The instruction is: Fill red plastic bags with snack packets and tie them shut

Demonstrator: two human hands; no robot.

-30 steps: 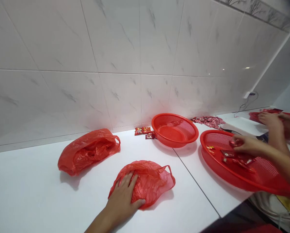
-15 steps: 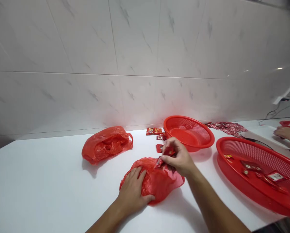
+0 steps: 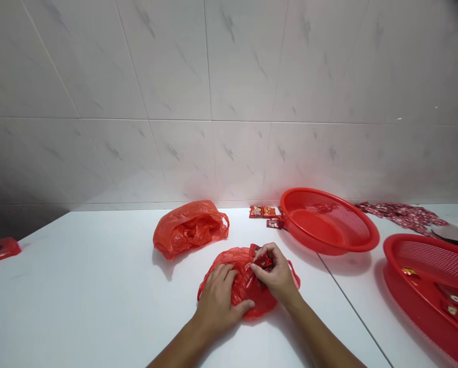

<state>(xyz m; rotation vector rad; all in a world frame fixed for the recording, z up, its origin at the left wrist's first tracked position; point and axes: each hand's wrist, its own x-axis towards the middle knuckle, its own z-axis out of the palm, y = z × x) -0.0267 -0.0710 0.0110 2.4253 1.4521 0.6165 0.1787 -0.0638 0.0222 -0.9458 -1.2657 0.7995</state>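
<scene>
A thin red plastic bag (image 3: 242, 291) lies on the white table in front of me. My left hand (image 3: 217, 301) rests on its left side, fingers spread and thumb out along the near edge. Over the bag's right part, my right hand (image 3: 277, 273) pinches small dark red packets (image 3: 262, 261); their exact number cannot be made out. The lower ends of these packets meet the bag's film. Beyond my left hand sits a second red plastic bag (image 3: 186, 227), puffed up, its mouth facing me.
At the wall, small red packets (image 3: 262, 211) lie beside a red strainer basket (image 3: 324, 217). A larger red basket (image 3: 409, 276) at right holds several packets. Behind it spreads a pile of red packets (image 3: 405, 214). A red object (image 3: 6, 249) shows at the far left edge.
The view has turned left, so the baskets appear farther right and the other person's hand is out of view. My right hand has brought its packets closer over the bag.
</scene>
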